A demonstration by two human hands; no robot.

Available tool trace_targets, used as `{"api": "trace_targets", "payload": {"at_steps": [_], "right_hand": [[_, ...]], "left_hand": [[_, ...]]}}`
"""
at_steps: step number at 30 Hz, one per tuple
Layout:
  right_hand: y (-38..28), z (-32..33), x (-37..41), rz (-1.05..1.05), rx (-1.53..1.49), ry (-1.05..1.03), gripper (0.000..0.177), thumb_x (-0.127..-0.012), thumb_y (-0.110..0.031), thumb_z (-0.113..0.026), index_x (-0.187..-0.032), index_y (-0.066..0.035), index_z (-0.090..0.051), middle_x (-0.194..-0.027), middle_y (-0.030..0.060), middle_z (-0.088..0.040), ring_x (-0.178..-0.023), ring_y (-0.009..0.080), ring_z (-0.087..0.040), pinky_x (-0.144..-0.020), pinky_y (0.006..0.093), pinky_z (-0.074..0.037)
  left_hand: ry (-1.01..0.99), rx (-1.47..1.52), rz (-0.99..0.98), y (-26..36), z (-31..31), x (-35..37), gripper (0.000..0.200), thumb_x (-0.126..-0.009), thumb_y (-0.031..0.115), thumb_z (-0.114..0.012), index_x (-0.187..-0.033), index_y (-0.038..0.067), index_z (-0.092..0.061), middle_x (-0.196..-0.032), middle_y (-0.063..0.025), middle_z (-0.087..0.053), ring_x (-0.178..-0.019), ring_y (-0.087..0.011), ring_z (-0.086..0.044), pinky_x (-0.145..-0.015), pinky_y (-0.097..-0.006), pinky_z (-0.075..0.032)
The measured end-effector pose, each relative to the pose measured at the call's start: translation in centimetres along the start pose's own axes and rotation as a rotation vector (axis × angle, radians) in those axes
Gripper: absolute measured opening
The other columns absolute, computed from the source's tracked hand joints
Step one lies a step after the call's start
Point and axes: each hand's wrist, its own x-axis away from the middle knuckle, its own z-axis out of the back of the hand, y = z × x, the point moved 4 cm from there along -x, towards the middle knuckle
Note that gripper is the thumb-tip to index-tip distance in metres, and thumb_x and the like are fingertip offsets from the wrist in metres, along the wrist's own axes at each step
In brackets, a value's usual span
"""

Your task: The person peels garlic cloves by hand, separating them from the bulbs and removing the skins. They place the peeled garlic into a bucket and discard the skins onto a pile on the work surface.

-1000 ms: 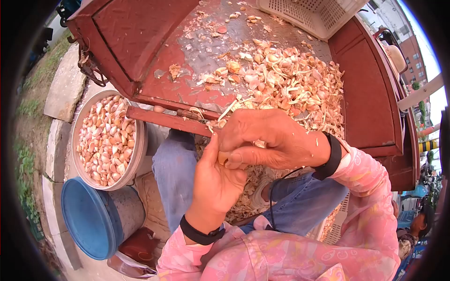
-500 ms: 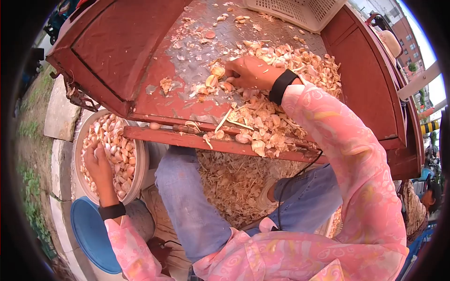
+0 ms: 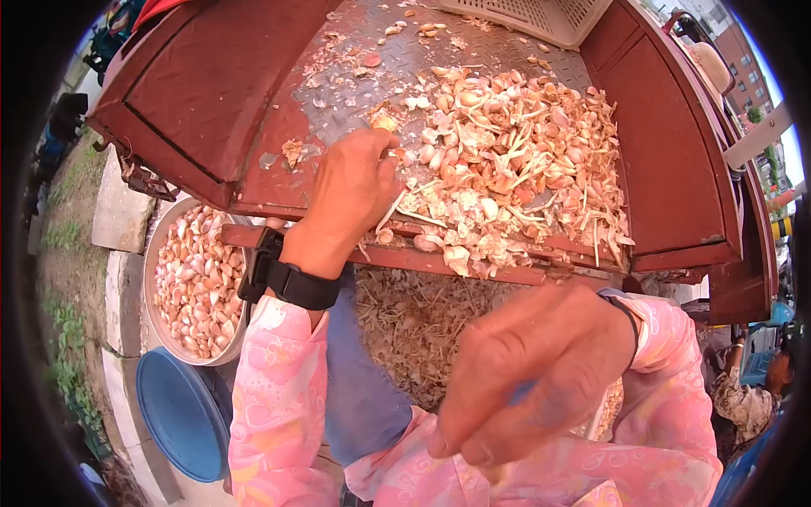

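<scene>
My left hand (image 3: 351,182) is on the metal bed, its fingers curled round garlic cloves that it mostly covers. A yellowish clove (image 3: 384,123) shows just past the fingertips. Raised close to the camera, my right hand (image 3: 532,372) is blurred, with fingertips pinched together; anything between them is hidden. Right of my left hand spreads a heap of garlic cloves, stalks and papery skins (image 3: 515,160). A round tub (image 3: 155,308) full of cloves stands at the left, below the bed's edge.
The red bed has raised side panels (image 3: 667,160) and a front lip (image 3: 507,274). At the back sits a beige slotted crate (image 3: 541,21). A blue lid (image 3: 177,414) leans below the tub. Skins litter the ground (image 3: 405,329). Another person (image 3: 743,397) is at the far right.
My left hand has gone from the tub up to the cloves on the bed. My right hand has left those cloves and come down and towards the camera.
</scene>
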Motion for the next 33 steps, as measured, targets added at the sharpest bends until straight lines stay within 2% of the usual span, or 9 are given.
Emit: {"api": "trace_targets", "payload": {"at_steps": [3,9,15,21,22,25,27,31,33], "right_hand": [[-3.9,-1.4,0.3,0.063,-0.290,0.047,0.015,-0.087,-0.009,-0.050,-0.085,0.005,-0.057,-0.086,0.0200,-0.056,-0.075,0.0271,-0.059,-0.061,0.0315,-0.048],[-5.9,0.3,2.0,0.289,0.034,0.556,0.005,-0.068,0.005,-0.065,-0.065,0.003,-0.062,-0.070,0.0147,-0.062,-0.051,0.0174,-0.056,-0.038,0.0204,-0.044],[-7.2,2.0,4.5,0.076,-0.206,0.049,0.023,-0.086,0.004,-0.039,-0.071,0.007,-0.056,-0.077,0.0219,-0.060,-0.066,0.0282,-0.063,-0.056,0.0327,-0.055],[-8.4,1.6,4.3,0.170,-0.073,0.094,0.021,-0.087,0.001,-0.041,-0.072,0.006,-0.055,-0.075,0.0165,-0.060,-0.066,0.0232,-0.063,-0.058,0.0310,-0.054],[-9.0,1.6,2.2,-0.029,0.055,0.047,0.010,-0.078,0.002,-0.053,-0.071,0.004,-0.059,-0.071,0.0145,-0.061,-0.057,0.0191,-0.059,-0.048,0.0256,-0.048],[-7.4,2.6,1.6,-0.177,0.259,0.069,0.003,-0.072,0.003,-0.064,-0.074,0.003,-0.062,-0.069,0.0119,-0.061,-0.053,0.0158,-0.056,-0.043,0.0218,-0.043],[-4.5,3.7,3.0,-0.079,0.409,0.203,0.008,-0.076,0.000,-0.061,-0.082,0.003,-0.059,-0.074,0.0108,-0.060,-0.063,0.0175,-0.059,-0.053,0.0252,-0.045],[2.9,7.0,5.6,-0.306,0.524,0.451,0.015,-0.072,-0.010,-0.067,-0.083,-0.004,-0.059,-0.073,0.0051,-0.057,-0.064,0.0225,-0.056,-0.055,0.0312,-0.045],[3.5,6.6,5.6,-0.284,0.678,0.332,0.016,-0.072,-0.007,-0.066,-0.087,-0.005,-0.059,-0.078,0.0063,-0.059,-0.067,0.0237,-0.057,-0.060,0.0309,-0.046]], "left_hand": [[-0.079,-0.181,-0.027,-0.7,-3.2,-2.2,0.020,-0.074,0.009,-0.058,-0.091,-0.002,-0.061,-0.087,-0.0193,-0.060,-0.076,-0.0331,-0.058,-0.067,-0.0370,-0.046],[-0.214,-0.386,0.023,-1.3,-5.5,-3.6,0.016,-0.070,0.011,-0.059,-0.081,-0.001,-0.060,-0.075,-0.0238,-0.059,-0.076,-0.0385,-0.058,-0.069,-0.0448,-0.046],[-0.303,-0.557,0.052,-0.3,-5.1,-3.4,0.014,-0.066,0.005,-0.055,-0.078,-0.001,-0.058,-0.075,-0.0236,-0.059,-0.076,-0.0402,-0.058,-0.068,-0.0447,-0.046],[-0.320,-0.633,-0.004,-0.2,-4.7,-1.8,0.021,-0.068,0.002,-0.054,-0.088,-0.005,-0.056,-0.081,-0.0273,-0.057,-0.079,-0.0423,-0.056,-0.072,-0.0439,-0.046],[-0.315,-0.638,-0.011,-0.7,-4.2,-1.5,0.021,-0.068,0.002,-0.054,-0.088,-0.005,-0.056,-0.081,-0.0273,-0.057,-0.079,-0.0423,-0.056,-0.072,-0.0439,-0.046],[-0.126,-0.382,-0.105,0.0,-2.0,-0.1,0.022,-0.077,0.002,-0.053,-0.096,-0.008,-0.056,-0.085,-0.0228,-0.059,-0.079,-0.0321,-0.060,-0.071,-0.0357,-0.049],[-0.185,0.732,0.592,-0.3,-1.5,1.4,0.024,-0.086,0.004,-0.049,-0.107,-0.005,-0.054,-0.089,-0.0142,-0.061,-0.076,-0.0187,-0.060,-0.070,-0.0271,-0.051],[-0.184,1.269,0.560,2.7,-1.1,4.5,0.027,-0.090,0.007,-0.046,-0.114,-0.005,-0.050,-0.094,-0.0084,-0.059,-0.079,-0.0107,-0.058,-0.069,-0.0214,-0.051],[-0.160,1.573,0.576,3.5,-2.0,6.0,0.029,-0.091,0.006,-0.043,-0.117,-0.006,-0.046,-0.103,-0.0114,-0.057,-0.085,-0.0150,-0.059,-0.074,-0.0252,-0.051]]}}
